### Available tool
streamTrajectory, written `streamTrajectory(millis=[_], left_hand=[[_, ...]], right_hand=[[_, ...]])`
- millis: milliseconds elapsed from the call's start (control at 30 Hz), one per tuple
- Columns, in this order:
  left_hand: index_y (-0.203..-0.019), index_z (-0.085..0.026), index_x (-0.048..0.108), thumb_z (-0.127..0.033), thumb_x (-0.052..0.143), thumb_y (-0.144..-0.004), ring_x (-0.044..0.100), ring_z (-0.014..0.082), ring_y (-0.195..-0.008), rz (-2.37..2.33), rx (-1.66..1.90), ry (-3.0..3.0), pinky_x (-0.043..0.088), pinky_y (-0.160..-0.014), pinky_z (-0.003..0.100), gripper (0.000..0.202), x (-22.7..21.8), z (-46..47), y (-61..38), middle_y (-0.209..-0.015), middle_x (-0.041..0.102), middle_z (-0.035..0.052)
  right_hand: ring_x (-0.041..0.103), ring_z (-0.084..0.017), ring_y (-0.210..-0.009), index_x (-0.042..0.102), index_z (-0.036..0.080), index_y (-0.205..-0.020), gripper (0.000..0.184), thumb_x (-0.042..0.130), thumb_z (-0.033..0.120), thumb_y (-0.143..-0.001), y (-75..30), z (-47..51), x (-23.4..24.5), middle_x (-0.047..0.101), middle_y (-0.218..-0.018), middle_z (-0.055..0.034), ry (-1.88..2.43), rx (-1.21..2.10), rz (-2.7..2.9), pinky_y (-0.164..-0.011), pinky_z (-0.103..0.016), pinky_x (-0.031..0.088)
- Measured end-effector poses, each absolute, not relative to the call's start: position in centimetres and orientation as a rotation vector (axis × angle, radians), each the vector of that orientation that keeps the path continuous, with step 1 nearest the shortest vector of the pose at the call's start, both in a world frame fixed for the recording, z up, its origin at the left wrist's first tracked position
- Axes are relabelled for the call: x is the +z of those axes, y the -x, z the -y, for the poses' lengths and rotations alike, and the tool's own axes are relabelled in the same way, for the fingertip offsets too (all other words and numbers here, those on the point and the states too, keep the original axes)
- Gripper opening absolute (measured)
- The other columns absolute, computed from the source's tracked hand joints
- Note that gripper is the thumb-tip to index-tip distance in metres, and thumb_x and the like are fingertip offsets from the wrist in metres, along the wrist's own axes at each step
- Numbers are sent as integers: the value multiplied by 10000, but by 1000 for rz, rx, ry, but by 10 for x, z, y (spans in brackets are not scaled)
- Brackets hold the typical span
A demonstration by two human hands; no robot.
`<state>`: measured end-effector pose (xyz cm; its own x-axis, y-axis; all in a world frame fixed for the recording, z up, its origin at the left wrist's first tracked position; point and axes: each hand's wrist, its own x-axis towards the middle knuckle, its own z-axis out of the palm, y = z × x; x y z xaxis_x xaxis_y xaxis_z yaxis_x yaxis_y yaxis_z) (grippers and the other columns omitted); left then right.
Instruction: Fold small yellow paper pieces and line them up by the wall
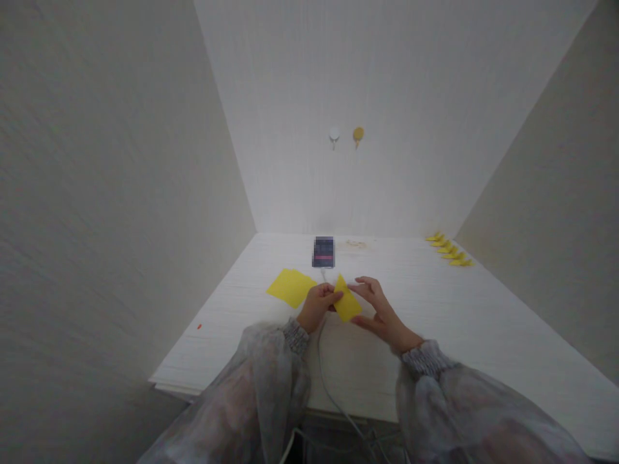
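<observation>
Near the middle of the white, faintly streaked bench (pixel 435 309), holding a folded yellow paper piece with a pointed top (pixel 347 307) in the left hand (pixel 315 305), pinched between its fingers with the thumb laid over the paper's left side. Between three and four o'clock of that piece, poising the right hand (pixel 385 320) with fingers wide apart, the thumb near the lower right corner and the forefinger near the upper right edge; cannot tell of any firm contact there. Wearing greyish, see-through sleeves (pixel 271 361) with gathered cuffs at both wrists. At nine o'clock, just beside the left hand, lying flat: yellow paper sheets (pixel 290 287). Farther off, also around nine, a tiny orange-red scrap (pixel 199 327). At eleven, a dark, squarish, pixel-blurred object with a pink stripe (pixel 324 252). Toward seven, trailing down over the near edge, a thin pale cable (pixel 322 367). At two o'clock, well apart near the far right corner, standing in a slanting row, small folded yellow paper shapes (pixel 447 248). High at twelve, side by side on the pale back wall (pixel 290 84), a round white hook (pixel 334 134) and a round golden-yellow hook (pixel 358 134).
</observation>
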<state>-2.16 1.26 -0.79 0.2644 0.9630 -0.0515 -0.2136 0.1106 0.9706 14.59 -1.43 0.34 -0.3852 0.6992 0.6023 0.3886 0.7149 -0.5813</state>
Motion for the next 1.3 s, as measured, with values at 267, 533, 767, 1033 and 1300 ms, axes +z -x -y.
streamTrajectory(millis=[267, 533, 767, 1033, 1300], left_hand=[[-696, -129, 483, -345, 661, -554, 577, 117, -559, -897, 1094, -1019, 480, -542, 256, 314, -5, -13, 19, -655, 605, 16], [-783, -132, 470, -365, 651, -579, 587, 125, -609, -802, 1061, -1022, 485, -606, 283, 359, -4, -9, 18, -707, 613, 28], [-830, -119, 525, -353, 634, -604, 583, 124, -667, -743, 1027, -1034, 486, -642, 278, 342, 1, -4, 17, -798, 612, 49], [-931, -114, 529, -288, 628, -629, 589, 141, -739, -661, 968, -1072, 487, -642, 254, 362, 0, -4, 20, -881, 610, 81], [-978, -122, 473, -259, 628, -641, 591, 144, -751, -644, 1005, -1068, 489, -689, 293, 395, -5, -6, 19, -861, 613, 75]], right_hand=[[405, -244, -1054, 570, 287, -995, 278, 544, 191, -734, -145, 12, 0, 256, -1256, -68, 849, 139, 2111, -841, -464, 400], [453, -207, -980, 575, 276, -963, 246, 546, 179, -739, -148, 10, -2, 306, -1212, -74, 769, 192, 2132, -797, -430, 449], [496, -183, -927, 616, 264, -869, 149, 523, 214, -764, -149, 10, -2, 417, -1134, -62, 802, 283, 2061, -785, -395, 459], [516, -180, -915, 649, 235, -823, 147, 512, 258, -775, -148, 7, -1, 529, -969, -57, 882, 485, 1918, -804, -337, 436], [512, -175, -917, 646, 243, -844, 149, 516, 257, -773, -148, 6, -1, 536, -966, -49, 890, 521, 1895, -817, -328, 423]])
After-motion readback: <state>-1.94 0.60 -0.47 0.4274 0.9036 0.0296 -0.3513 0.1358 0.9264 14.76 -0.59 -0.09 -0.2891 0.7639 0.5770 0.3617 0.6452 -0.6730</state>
